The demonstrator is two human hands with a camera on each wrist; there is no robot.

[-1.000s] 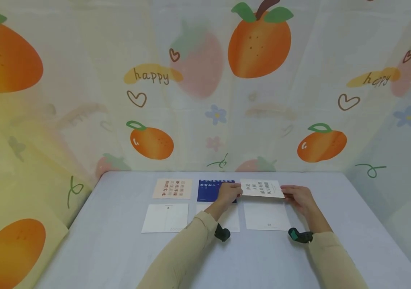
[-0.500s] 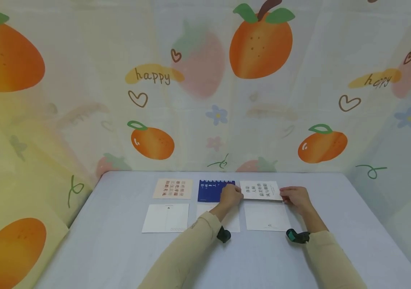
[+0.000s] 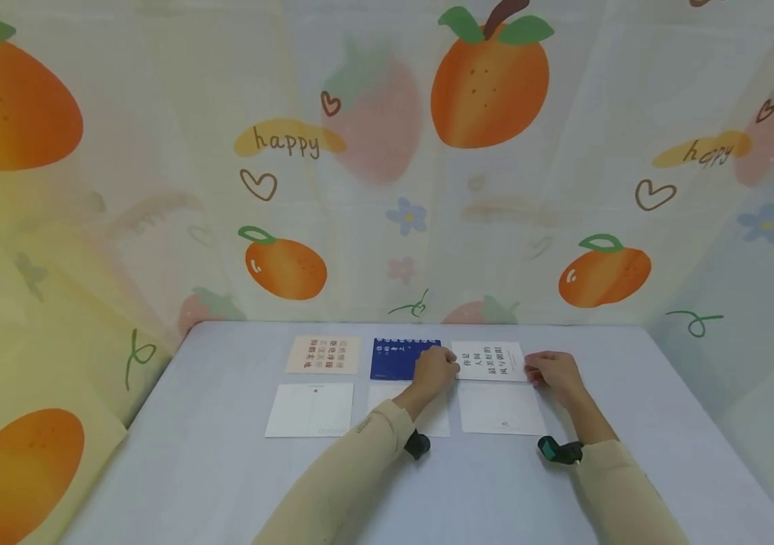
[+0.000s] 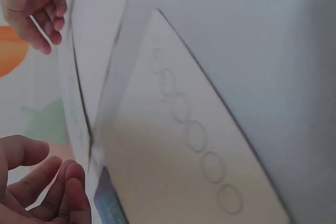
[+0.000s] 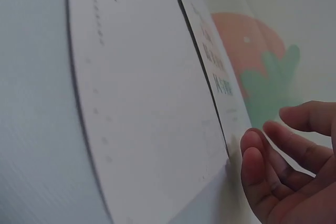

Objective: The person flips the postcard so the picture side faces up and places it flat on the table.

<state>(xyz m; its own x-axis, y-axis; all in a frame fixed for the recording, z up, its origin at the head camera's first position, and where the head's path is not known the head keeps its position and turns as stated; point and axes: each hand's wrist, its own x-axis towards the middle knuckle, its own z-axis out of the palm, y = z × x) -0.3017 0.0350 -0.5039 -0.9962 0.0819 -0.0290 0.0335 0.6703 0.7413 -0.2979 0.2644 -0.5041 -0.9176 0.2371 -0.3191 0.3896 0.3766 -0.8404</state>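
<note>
In the head view, a white postcard with dark vertical lettering lies flat at the right end of the far row. At its left edge is my left hand, partly over a blue postcard; its thumb stands apart from loosely bent fingers in the left wrist view. My right hand is at the lettered card's right edge. The right wrist view shows these fingertips right by the card's corner, thumb raised away from them. Nothing is pinched in either hand.
A cream postcard with reddish lettering lies at the far left. Nearer, a row of white postcards holds a left one, a middle one partly behind my left arm, and a right one. A fruit-print curtain hangs behind the table.
The lettered white postcard has come down from a raised, tilted position to lie flat in the far row. Both hands have lowered with it, and their grip on its edges has loosened.
</note>
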